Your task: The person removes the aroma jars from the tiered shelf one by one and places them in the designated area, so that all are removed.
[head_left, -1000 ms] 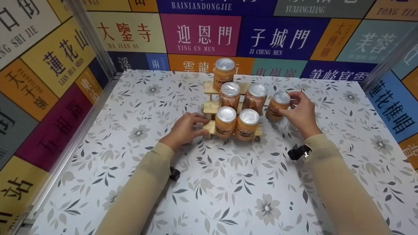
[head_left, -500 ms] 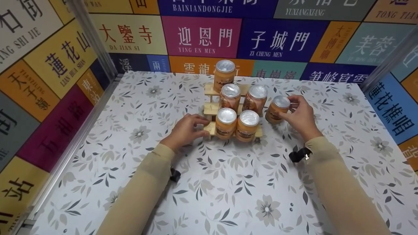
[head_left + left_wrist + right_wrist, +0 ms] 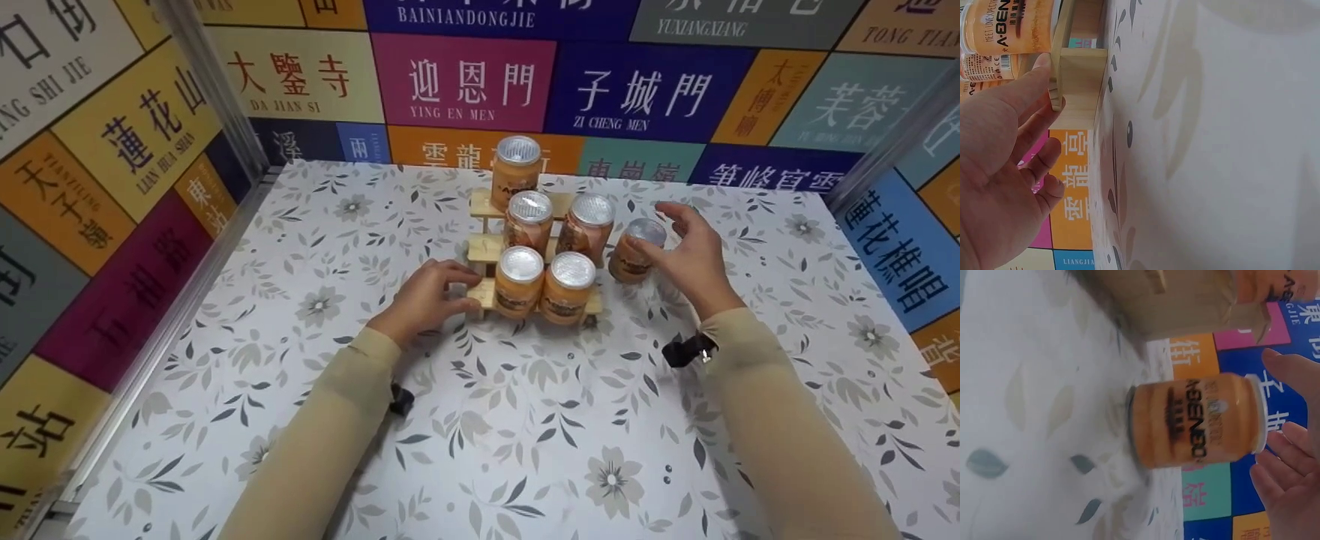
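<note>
A wooden three-step stand (image 3: 484,245) bears several orange cans with silver lids: one can (image 3: 516,172) on the top step, two on the middle, two on the bottom. My left hand (image 3: 429,298) pinches the left end of the bottom step; in the left wrist view the thumb lies on the board (image 3: 1057,84) and a finger bends round its end. Another orange can (image 3: 634,255) stands upright on the table, right of the stand. Beside it is my right hand (image 3: 694,259), fingers spread apart around its lid; the right wrist view shows the can (image 3: 1196,422) between thumb and fingers, ungripped.
A white table (image 3: 525,450) with a grey leaf-and-flower print lies under everything. Behind it and along its sides stand panels (image 3: 465,79) of coloured signs, with metal posts (image 3: 217,82) at the corners.
My right hand has let go of the can at the right; its fingers have spread away from it. Before that, the can was moved slightly toward me. My left hand has kept its place.
</note>
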### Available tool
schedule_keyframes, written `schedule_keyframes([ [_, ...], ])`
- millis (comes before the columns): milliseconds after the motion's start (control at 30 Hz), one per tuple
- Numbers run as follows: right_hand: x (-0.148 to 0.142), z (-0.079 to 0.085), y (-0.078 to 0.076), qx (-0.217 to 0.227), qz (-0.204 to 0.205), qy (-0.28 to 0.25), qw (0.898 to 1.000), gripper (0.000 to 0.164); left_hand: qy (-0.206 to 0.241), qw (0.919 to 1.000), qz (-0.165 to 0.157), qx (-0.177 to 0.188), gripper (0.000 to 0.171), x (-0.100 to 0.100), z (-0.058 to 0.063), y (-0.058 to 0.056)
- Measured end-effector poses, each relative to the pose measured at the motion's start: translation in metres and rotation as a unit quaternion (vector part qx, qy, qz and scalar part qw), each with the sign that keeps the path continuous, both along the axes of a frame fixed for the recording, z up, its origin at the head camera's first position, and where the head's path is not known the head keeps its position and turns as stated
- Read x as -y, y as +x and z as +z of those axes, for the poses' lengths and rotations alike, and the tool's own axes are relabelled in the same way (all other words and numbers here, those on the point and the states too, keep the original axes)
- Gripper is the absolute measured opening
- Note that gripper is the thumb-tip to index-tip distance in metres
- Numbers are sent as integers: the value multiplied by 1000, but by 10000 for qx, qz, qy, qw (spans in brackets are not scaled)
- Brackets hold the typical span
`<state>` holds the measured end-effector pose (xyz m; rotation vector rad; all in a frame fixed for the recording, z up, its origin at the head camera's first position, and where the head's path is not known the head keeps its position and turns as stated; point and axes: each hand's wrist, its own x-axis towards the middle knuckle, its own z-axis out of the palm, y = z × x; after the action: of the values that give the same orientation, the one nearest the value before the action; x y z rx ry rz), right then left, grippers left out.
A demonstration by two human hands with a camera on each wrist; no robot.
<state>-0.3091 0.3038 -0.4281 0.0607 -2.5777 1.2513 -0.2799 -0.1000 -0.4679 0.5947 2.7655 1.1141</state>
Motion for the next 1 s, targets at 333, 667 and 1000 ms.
schedule_keyframes([
  [333, 30, 33, 5, -165, 330, -399, 9985, 53, 77, 10000, -44, -37, 47, -1, -2, -1],
  [667, 61, 60, 3, -295, 417, -683, 9964, 43, 53, 9999, -38, -112, 46, 2, -1, -1],
  [1000, 86, 76, -1, -272, 717, -628, 9951, 45, 104, 9999, -66, -55, 43, 1, -1, -1],
])
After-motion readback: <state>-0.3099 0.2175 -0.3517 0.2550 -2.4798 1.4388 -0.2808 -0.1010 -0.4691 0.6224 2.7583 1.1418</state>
